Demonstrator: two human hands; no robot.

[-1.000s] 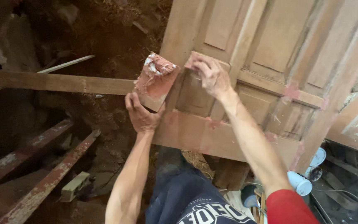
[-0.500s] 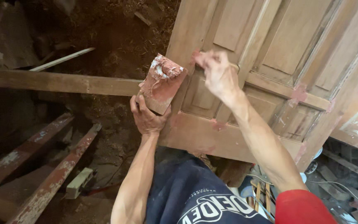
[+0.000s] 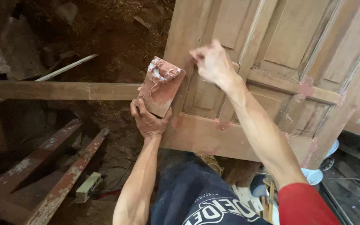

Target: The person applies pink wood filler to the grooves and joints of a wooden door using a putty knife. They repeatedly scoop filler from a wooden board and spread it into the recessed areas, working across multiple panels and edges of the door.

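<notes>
the left hand (image 3: 148, 121) grips the lower corner of a small flat board (image 3: 161, 86), fingers clamped around its bottom edge, thumb on the near face. the board stands tilted, its upper edge loaded with a lump of reddish-pink filler paste (image 3: 163, 71) streaked with white. the board's right edge sits just beside the left stile of the wooden panelled door (image 3: 280, 37), which leans across the upper right of the view; whether the two touch cannot be told.

the right hand (image 3: 212, 62) presses against the door at the upper left corner of a small lower panel, where the left stile meets the moulding. its fingers are bunched together and smeared with paste; nothing separate shows in them, and whether they pinch anything is not clear. pink patches of paste mark the door's bottom rail and the joints along the middle rail toward its right edge.

left of the door's edge lies open room: dark earth, crossed by a horizontal timber beam (image 3: 59, 90) whose end runs behind the board. below it two rusty metal bars (image 3: 59, 166) slant toward the lower left corner, with a pale block-shaped object (image 3: 89, 187) between them and the person's knee. under the door's bottom rail at right sit white cups (image 3: 313, 176) among clutter.
</notes>
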